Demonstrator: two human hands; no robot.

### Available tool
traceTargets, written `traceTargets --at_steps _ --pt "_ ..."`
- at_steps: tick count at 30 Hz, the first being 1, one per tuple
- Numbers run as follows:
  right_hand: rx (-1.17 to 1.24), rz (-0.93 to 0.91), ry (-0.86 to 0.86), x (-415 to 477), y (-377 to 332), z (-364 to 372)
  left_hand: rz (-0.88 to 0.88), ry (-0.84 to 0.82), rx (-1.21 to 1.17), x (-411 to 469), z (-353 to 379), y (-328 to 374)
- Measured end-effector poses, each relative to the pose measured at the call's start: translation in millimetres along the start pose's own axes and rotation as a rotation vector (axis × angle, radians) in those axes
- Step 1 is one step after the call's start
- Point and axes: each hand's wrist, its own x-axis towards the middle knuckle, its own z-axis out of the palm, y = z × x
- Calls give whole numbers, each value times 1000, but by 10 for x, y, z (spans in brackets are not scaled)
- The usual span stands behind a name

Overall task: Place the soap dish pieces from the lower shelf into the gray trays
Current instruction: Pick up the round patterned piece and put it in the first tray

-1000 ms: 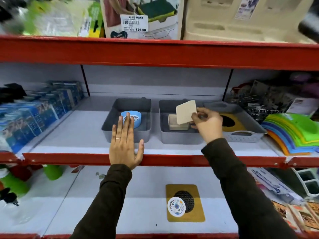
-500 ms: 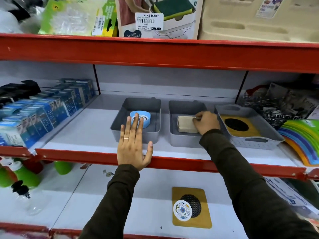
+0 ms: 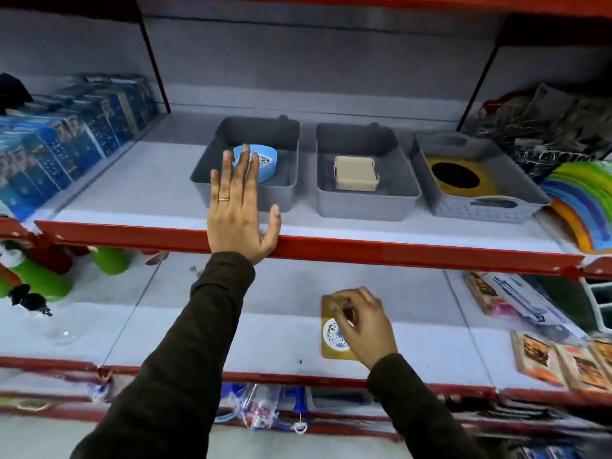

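Note:
Three gray trays stand on the upper shelf. The left tray (image 3: 281,134) holds a blue round piece (image 3: 263,162). In the middle tray (image 3: 357,207) lies a beige square soap dish (image 3: 354,173). A mustard square piece with a black round hole (image 3: 433,164) fills the right tray (image 3: 480,207). On the lower shelf lies another mustard square piece (image 3: 328,351) with a white patterned disc (image 3: 332,336) on it. My right hand (image 3: 361,323) hovers over them with fingers curled, partly hiding both. My left hand (image 3: 241,207) rests flat on the red shelf edge, fingers spread.
Blue boxes (image 3: 66,140) line the upper shelf's left side. A rainbow stack of mats (image 3: 579,200) and wire items (image 3: 546,127) sit at right. Green bottles (image 3: 39,279) stand lower left, packets (image 3: 546,352) lower right. The red shelf lip (image 3: 397,251) runs between the levels.
My right hand set the beige piece into the middle tray, then left it and dropped to the lower shelf over the mustard piece and disc. The view tilted downward.

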Motion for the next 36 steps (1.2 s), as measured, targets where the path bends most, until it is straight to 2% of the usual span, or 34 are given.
traceTargets --at_steps 3,6,8,11,13,20,23,26,29,33,36 --pt "-234 323 -259 41 414 288 9 16 10 7 18 -1" --pt "-421 462 -442 72 639 518 22 29 14 6 51 -15" --pt "-472 533 -467 71 713 641 30 37 14 9 69 -19" --pt "-512 540 -412 49 804 721 29 46 18 6 67 -21" --pt "-419 570 -375 68 881 713 27 46 25 10 70 -22" --pt "136 647 -165 32 788 417 13 24 34 5 38 -9" --pt "469 670 -143 -34 519 111 7 1 30 6 4 -9" --pt "729 584 -135 -88 170 -289 9 -13 8 -2 -20 1" --pt "886 460 -13 -89 -187 -672 6 -31 -2 -27 -31 1" --pt "979 301 151 11 -611 -1113 -8 -62 -6 -33 -55 3" --pt "959 209 223 87 -827 -1305 -16 -83 -5 -24 -74 6"
